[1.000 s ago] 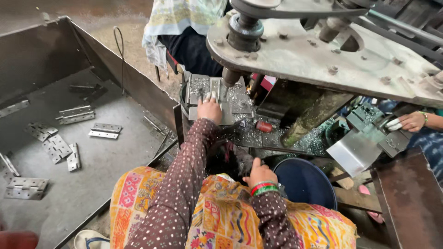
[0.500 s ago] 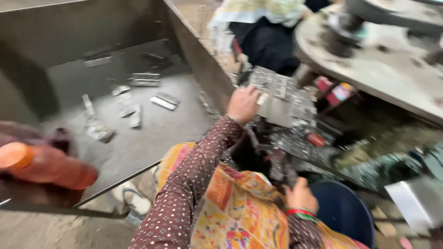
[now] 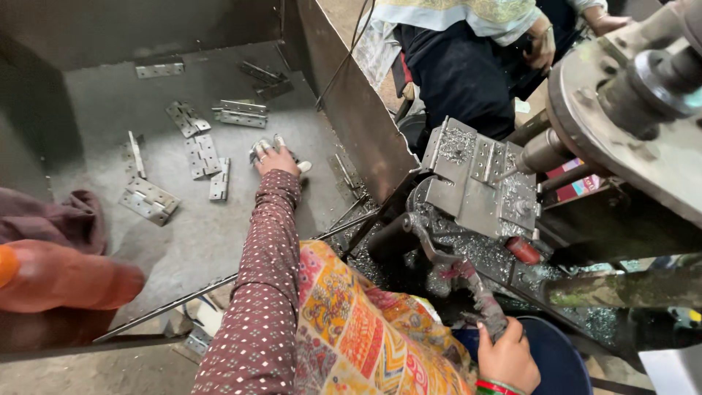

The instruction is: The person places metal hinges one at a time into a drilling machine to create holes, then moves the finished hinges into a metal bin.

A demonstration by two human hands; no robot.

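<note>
We reach our left hand (image 3: 276, 161) into the grey metal bin (image 3: 219, 241), fingers curled down over a steel hinge (image 3: 265, 148) on its floor, so the hinge sits right under the fingertips. More loose hinges (image 3: 201, 155) lie just beside it. Our right hand (image 3: 507, 356) is clenched around the machine's grimy lever handle (image 3: 479, 296).

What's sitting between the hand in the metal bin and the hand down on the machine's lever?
In the head view, between the left hand and the right hand on the lever stands the bin's slanted metal wall, then the shavings-strewn machine base.
</note>
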